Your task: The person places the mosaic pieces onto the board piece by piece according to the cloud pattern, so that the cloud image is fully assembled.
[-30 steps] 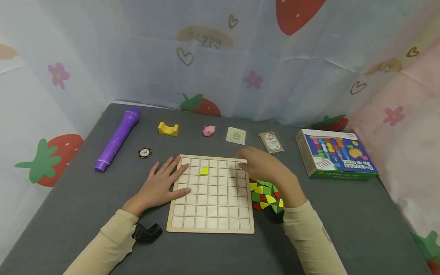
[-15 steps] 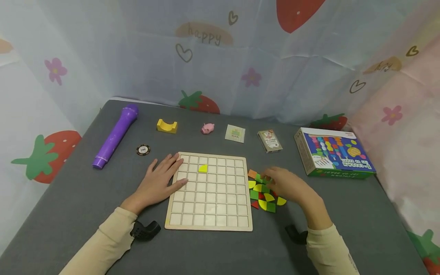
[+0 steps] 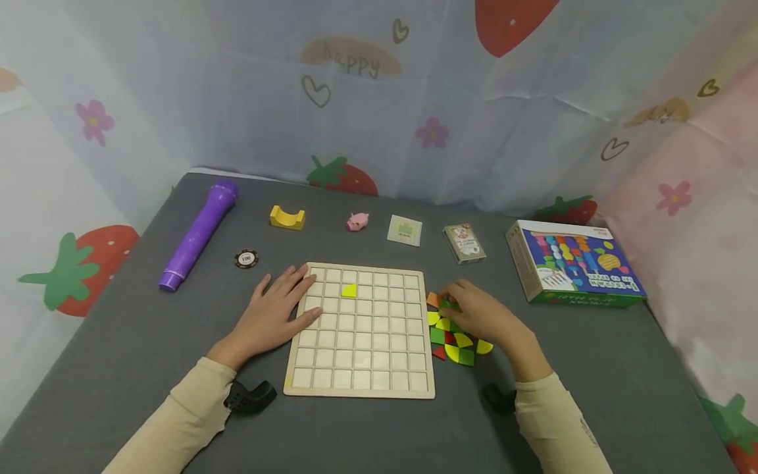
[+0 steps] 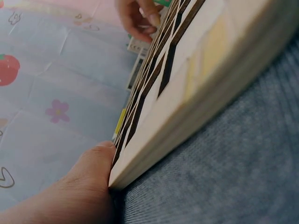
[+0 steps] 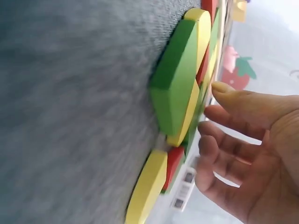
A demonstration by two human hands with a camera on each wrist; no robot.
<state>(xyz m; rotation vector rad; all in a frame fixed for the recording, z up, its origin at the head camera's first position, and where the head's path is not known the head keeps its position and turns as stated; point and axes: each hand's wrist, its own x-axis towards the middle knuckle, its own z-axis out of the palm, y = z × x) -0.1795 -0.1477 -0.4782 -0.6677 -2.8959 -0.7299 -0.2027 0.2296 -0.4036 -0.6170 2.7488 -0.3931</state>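
A wooden grid board [image 3: 361,390] lies on the grey table, with one yellow piece [image 3: 349,290] in a cell near its far left. My left hand [image 3: 279,311] rests flat on the board's left edge, and its palm [image 4: 79,186] presses the board's side [image 4: 187,93]. To the right of the board lies a pile of green, yellow and red pieces [image 3: 457,347], with an orange piece [image 3: 433,299] at its far end. My right hand [image 3: 474,315] hovers over the pile's far part, its loosely curved fingers [image 5: 219,154] by a green piece [image 5: 175,88]. I see nothing held in it.
Along the far side lie a purple microphone [image 3: 198,237], a poker chip [image 3: 246,259], a yellow arch block [image 3: 287,218], a pink pig [image 3: 358,221], a small card packet [image 3: 405,230], a playing-card box [image 3: 465,243] and a colourful toy box [image 3: 574,264]. Printed fabric walls enclose the table.
My right hand left the board's far right corner, came down to the pile of pieces, then shifted slightly left over its far end. The left hand stayed put.
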